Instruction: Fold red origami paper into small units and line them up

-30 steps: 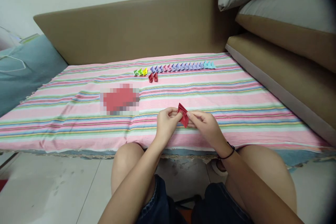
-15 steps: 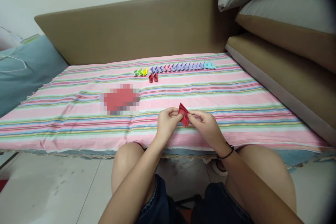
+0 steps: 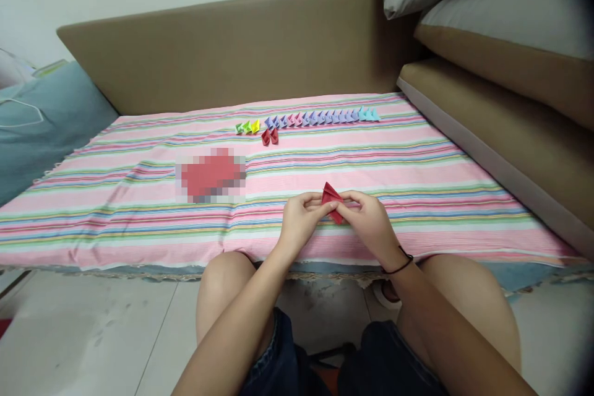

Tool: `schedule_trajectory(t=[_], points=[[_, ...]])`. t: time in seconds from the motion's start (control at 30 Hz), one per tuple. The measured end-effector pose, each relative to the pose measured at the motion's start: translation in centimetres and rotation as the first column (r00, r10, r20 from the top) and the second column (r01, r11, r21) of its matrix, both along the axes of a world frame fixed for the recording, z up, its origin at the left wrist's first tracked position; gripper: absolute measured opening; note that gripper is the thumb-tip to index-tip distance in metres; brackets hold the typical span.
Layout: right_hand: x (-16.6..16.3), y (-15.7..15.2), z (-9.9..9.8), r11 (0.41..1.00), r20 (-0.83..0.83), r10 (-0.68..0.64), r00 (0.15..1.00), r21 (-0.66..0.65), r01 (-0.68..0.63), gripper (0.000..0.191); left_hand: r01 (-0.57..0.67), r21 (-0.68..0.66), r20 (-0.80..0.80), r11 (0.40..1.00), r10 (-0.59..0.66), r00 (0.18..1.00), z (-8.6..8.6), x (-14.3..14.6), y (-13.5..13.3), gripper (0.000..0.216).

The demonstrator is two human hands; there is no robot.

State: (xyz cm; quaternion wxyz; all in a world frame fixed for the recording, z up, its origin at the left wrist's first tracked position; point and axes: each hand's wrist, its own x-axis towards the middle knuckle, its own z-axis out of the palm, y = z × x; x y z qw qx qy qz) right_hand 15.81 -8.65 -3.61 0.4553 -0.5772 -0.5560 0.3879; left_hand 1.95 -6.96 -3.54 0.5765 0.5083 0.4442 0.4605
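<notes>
Between my two hands is a red folded paper (image 3: 330, 193), a narrow diamond with its point facing up and away from me. My left hand (image 3: 301, 218) pinches its left side, thumb lying across the front. On the other side my right hand (image 3: 366, 218), with a dark band at the wrist, grips the right edge; the two thumbs meet near the paper's middle. Fingers behind the paper are partly hidden. Two small dark red folded paper pieces (image 3: 270, 137) stand on the striped cloth farther off.
A long row of folded paper pieces (image 3: 325, 117) in purple, pink and blue lies near the backrest (image 3: 232, 55), with green and yellow ones (image 3: 247, 127) at its left. A blurred red patch (image 3: 212, 174) is on the striped cloth (image 3: 139, 216). Cushions (image 3: 501, 117) are piled right.
Both hands have shifted slightly right with the red paper. My thumbs have come together over its middle, where they were apart before.
</notes>
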Motion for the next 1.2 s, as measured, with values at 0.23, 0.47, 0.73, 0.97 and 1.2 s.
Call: schedule_trajectory(t=[0.23, 0.47, 0.73, 0.97, 1.2], points=[[-0.6, -0.1, -0.1, 0.993, -0.241, 0.089, 0.966, -0.052, -0.105, 0.028, -0.027, 0.097, -0.189, 0.995, 0.045, 0.981, 0.0, -0.6, 0.3, 0.016], [-0.4, 0.2, -0.3, 0.991, -0.316, 0.11, 0.942, -0.044, -0.13, 0.029, -0.032, 0.294, -0.42, 0.955, 0.159, 0.893, 0.2, -0.4, -0.1, 0.023], [-0.4, 0.1, -0.1, 0.999, -0.05, -0.007, 0.999, 0.053, 0.01, 0.019, 0.007, 0.33, -0.378, 0.944, 0.126, 0.917, 0.1, 0.0, -0.6, 0.026], [0.0, 0.2, -0.5, 0.999, -0.062, 0.011, 0.998, 0.039, -0.008, 0.023, 0.0, 0.18, -0.249, 0.984, 0.045, 0.967, 0.3, 0.1, -0.3, 0.026], [-0.4, 0.2, -0.3, 0.98, 0.065, -0.143, 0.988, 0.149, 0.132, 0.016, 0.038, 0.162, -0.165, 0.986, -0.011, 0.986, 0.4, 0.7, -0.8, 0.023]])
